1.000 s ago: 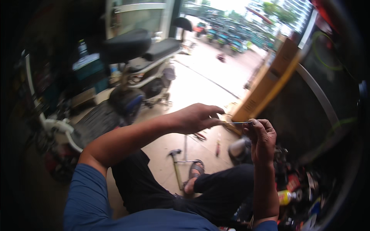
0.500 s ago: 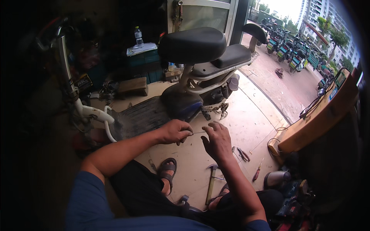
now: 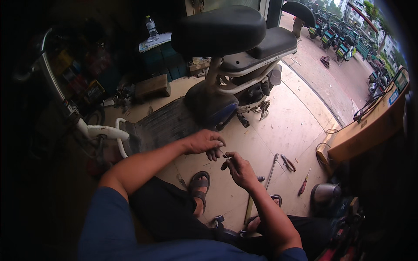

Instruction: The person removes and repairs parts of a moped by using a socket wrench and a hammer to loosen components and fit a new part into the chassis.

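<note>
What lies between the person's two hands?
In the head view, a thin pale piece shows between the left hand and the right hand.

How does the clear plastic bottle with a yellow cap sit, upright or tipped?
Upright: the bottle rests on its base, yellow cap uppermost.

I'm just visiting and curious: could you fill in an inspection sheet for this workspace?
Surface: pale tiled floor, scattered with small debris.
Things in hand: thin piece, too small to identify.
Clutter: pliers and red-handled screwdriver lie on the floor.
Grips: right grip pinches the thin piece; left grip is close by, its hold unclear.
Cables: dark cable at the orange cabinet.
Surroundings: scooter ahead; parked vehicles outside.
</note>
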{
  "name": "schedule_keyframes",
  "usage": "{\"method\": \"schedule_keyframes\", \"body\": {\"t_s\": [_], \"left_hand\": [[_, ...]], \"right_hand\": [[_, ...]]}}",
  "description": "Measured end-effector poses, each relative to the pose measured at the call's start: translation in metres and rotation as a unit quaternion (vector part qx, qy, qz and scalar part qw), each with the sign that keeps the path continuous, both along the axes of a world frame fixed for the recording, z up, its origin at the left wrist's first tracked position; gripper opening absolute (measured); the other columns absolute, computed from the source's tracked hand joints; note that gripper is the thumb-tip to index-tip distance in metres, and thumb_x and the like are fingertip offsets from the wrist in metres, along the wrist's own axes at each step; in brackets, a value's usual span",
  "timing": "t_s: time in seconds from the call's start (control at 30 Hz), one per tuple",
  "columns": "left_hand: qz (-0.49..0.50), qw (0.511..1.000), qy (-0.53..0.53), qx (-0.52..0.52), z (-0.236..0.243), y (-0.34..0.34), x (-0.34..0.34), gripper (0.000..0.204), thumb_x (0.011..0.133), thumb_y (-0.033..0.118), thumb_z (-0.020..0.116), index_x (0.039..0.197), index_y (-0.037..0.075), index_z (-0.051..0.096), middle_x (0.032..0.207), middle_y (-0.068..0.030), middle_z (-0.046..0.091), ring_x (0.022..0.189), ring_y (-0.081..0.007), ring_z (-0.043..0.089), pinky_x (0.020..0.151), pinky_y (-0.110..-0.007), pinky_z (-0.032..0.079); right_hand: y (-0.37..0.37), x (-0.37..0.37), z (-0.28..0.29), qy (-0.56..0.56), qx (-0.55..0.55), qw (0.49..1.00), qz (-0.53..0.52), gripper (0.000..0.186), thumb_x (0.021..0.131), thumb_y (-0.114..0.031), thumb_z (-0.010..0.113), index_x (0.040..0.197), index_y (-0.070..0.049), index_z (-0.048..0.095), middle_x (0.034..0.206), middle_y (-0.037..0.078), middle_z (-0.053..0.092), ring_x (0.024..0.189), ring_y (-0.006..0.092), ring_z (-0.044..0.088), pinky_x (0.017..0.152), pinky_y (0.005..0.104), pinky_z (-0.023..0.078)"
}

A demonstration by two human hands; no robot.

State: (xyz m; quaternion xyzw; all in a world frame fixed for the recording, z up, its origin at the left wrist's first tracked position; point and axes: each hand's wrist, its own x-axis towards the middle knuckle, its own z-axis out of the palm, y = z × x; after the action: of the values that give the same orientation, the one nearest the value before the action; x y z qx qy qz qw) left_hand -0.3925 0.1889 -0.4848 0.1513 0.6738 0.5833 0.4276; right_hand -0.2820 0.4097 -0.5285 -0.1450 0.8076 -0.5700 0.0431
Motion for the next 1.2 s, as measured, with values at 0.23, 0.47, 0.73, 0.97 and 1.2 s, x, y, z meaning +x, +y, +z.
{"method": "schedule_keyframes", "body": {"t_s": [0.23,0.47,0.73,0.97,1.2], "left_hand": [[0.054,0.846,0.415,-0.332,-0.048,-0.050,-0.045,0.030,0.087,0.019,0.070,0.111,0.002,0.062,0.087,-0.0138,0.068,0.082,-0.0289,0.067,0.074,-0.042,0.053],[-0.049,0.665,0.683,-0.299,-0.057,-0.047,-0.050,0.038,0.079,0.025,0.074,0.112,0.009,0.062,0.112,-0.0103,0.060,0.107,-0.0292,0.057,0.090,-0.042,0.046],[0.014,0.547,0.816,-0.186,-0.027,0.001,-0.070,0.063,0.081,0.016,0.070,0.141,0.009,0.050,0.137,-0.0117,0.055,0.127,-0.0284,0.051,0.108,-0.042,0.039],[-0.125,0.707,0.683,-0.137,-0.011,0.035,-0.112,0.067,0.074,0.009,0.074,0.137,0.010,0.052,0.136,-0.0112,0.054,0.128,-0.0293,0.051,0.107,-0.042,0.040],[-0.051,0.650,0.748,-0.123,-0.050,-0.030,-0.079,0.023,0.077,0.012,0.069,0.099,0.009,0.065,0.099,-0.0095,0.063,0.098,-0.0287,0.060,0.087,-0.040,0.046]], "right_hand": [[0.006,-0.018,-0.041,-0.099,0.021,0.983,-0.153,0.032,0.099,-0.015,0.060,0.128,-0.003,0.066,0.075,0.008,0.072,0.050,0.0104,0.059,0.051,0.0277,0.050],[-0.016,-0.050,-0.037,-0.038,0.084,0.978,-0.185,0.026,0.093,-0.015,0.056,0.113,-0.008,0.072,0.077,0.016,0.072,0.077,0.0361,0.071,0.074,0.0450,0.054],[-0.023,-0.092,-0.034,0.068,0.284,0.944,-0.153,0.025,0.090,-0.017,0.057,0.105,-0.008,0.075,0.083,0.022,0.070,0.079,0.0403,0.069,0.074,0.0487,0.055],[-0.042,-0.079,-0.054,-0.032,0.205,0.964,-0.167,0.029,0.090,-0.016,0.055,0.109,-0.008,0.075,0.088,0.023,0.070,0.083,0.0404,0.069,0.080,0.0478,0.055],[-0.020,-0.053,-0.062,-0.151,0.092,0.958,-0.226,0.032,0.090,-0.015,0.056,0.116,-0.005,0.073,0.079,0.018,0.072,0.076,0.0287,0.072,0.077,0.0349,0.055]]}}
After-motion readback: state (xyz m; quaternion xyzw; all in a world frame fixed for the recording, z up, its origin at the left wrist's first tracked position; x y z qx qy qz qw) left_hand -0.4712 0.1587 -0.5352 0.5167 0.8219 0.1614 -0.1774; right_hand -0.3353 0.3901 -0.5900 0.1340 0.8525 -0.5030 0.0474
